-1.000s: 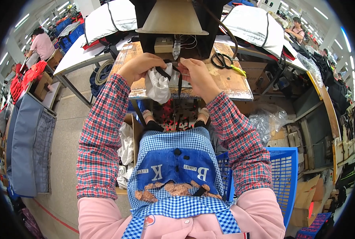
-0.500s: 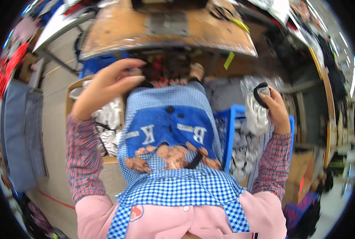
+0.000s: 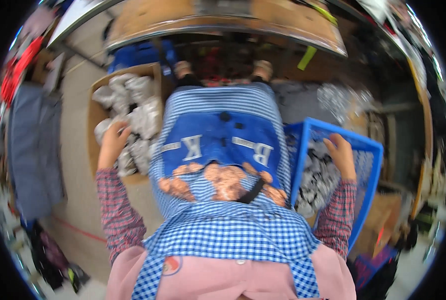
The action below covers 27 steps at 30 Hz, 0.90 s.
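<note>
My left hand (image 3: 114, 144) is over the left side of a brown cardboard box (image 3: 97, 107), against the white bundled fabric pieces (image 3: 144, 117) inside. Its thumb and fingers look parted, though motion blurs them, and I see no piece held clear of the pile. On the other side, my right hand (image 3: 342, 156) hangs above a blue plastic crate (image 3: 370, 145). Its fingers are loosely bent and apart, with nothing visible between them. Under it lie several grey-white bundles with dark parts (image 3: 315, 177) in the crate.
A wooden-topped table (image 3: 168, 20) stands ahead of my knees, a yellow-green strip (image 3: 307, 58) hanging from its edge. Clear plastic wrap (image 3: 340, 100) lies beyond the crate. Grey folded material (image 3: 35, 150) is at far left. A blue checked apron (image 3: 233, 225) covers my lap.
My right hand held a white bundle with a black band above the crate; it is now empty and nearer the crate. My left hand dropped from in front of me to the cardboard box.
</note>
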Each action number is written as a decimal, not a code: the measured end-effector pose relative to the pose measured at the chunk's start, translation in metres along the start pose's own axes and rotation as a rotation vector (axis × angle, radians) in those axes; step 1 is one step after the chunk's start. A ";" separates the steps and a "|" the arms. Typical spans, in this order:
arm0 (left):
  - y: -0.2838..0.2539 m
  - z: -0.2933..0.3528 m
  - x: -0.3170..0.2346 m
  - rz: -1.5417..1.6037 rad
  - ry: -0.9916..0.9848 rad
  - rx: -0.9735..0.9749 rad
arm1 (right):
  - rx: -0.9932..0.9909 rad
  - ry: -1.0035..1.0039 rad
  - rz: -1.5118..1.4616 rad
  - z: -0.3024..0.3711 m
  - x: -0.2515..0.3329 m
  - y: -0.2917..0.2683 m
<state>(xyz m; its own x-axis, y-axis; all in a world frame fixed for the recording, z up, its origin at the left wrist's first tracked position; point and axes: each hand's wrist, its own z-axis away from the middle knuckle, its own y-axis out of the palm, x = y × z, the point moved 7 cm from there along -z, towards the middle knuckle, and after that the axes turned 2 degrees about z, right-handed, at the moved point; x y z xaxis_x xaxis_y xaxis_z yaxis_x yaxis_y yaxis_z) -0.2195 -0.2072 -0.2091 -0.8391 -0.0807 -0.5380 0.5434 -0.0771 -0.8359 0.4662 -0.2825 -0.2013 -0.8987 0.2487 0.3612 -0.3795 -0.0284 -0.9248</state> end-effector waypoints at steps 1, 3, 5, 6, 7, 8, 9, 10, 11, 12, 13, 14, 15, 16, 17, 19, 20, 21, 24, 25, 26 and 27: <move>-0.009 0.006 -0.003 -0.045 -0.013 -0.049 | 0.011 -0.017 -0.022 -0.006 0.015 0.001; -0.016 0.017 0.028 -0.121 -0.069 -0.141 | -0.009 -0.116 -0.051 -0.016 0.044 0.006; -0.023 0.035 0.050 -0.126 -0.155 -0.153 | 0.015 -0.190 -0.046 -0.026 0.073 0.011; -0.026 0.042 0.054 -0.103 -0.232 -0.144 | 0.012 -0.206 -0.024 -0.029 0.084 0.011; -0.024 0.047 0.067 -0.089 -0.261 -0.141 | 0.022 -0.235 -0.028 -0.032 0.093 0.014; -0.023 0.051 0.075 -0.067 -0.300 -0.137 | 0.007 -0.215 -0.059 -0.034 0.097 0.014; -0.019 0.049 0.079 -0.042 -0.327 -0.126 | -0.014 -0.182 -0.088 -0.036 0.099 0.011; -0.017 0.051 0.086 -0.042 -0.344 -0.139 | -0.007 -0.190 -0.118 -0.034 0.117 0.006; -0.012 0.052 0.092 -0.026 -0.352 -0.142 | -0.001 -0.207 -0.118 -0.034 0.130 0.005; -0.005 0.046 0.093 -0.006 -0.346 -0.138 | -0.003 -0.197 -0.103 -0.033 0.136 0.002; 0.000 0.042 0.090 -0.001 -0.351 -0.143 | -0.003 -0.191 -0.085 -0.033 0.143 0.001; 0.002 0.036 0.082 -0.095 -0.320 -0.203 | -0.005 -0.213 -0.091 -0.032 0.150 0.001; 0.003 0.030 0.077 -0.193 -0.284 -0.262 | -0.009 -0.213 -0.089 -0.033 0.150 0.003; 0.009 0.024 0.078 -0.175 -0.230 -0.302 | -0.001 -0.197 -0.119 -0.035 0.146 0.008; 0.012 0.019 0.082 -0.171 -0.223 -0.301 | 0.005 -0.178 -0.149 -0.035 0.143 0.011; 0.020 0.016 0.092 -0.218 -0.192 -0.345 | -0.016 -0.253 -0.208 -0.036 0.171 0.012; 0.019 0.014 0.091 -0.232 -0.144 -0.364 | -0.039 -0.320 -0.268 -0.034 0.187 0.010; 0.012 0.015 0.082 -0.164 -0.091 -0.439 | -0.036 -0.364 -0.312 -0.034 0.197 0.017; 0.008 0.011 0.056 0.014 -0.106 -0.413 | 0.367 -0.391 -0.503 -0.018 0.249 0.056; 0.010 0.009 0.050 0.052 -0.127 -0.384 | 0.620 -0.452 -0.466 -0.003 0.273 0.076; 0.013 0.006 0.046 0.088 -0.144 -0.354 | 0.792 -0.663 -0.403 0.011 0.289 0.100; 0.015 0.006 0.044 0.094 -0.139 -0.348 | 0.907 -0.841 -0.327 0.021 0.303 0.121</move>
<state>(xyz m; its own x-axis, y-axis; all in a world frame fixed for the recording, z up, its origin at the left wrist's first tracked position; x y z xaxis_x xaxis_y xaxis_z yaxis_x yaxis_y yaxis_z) -0.2476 -0.2178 -0.2448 -0.7618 -0.2070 -0.6138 0.5560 0.2772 -0.7836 0.1433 -0.2312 -0.2012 -0.4710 -0.3077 0.8267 -0.3229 -0.8120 -0.4862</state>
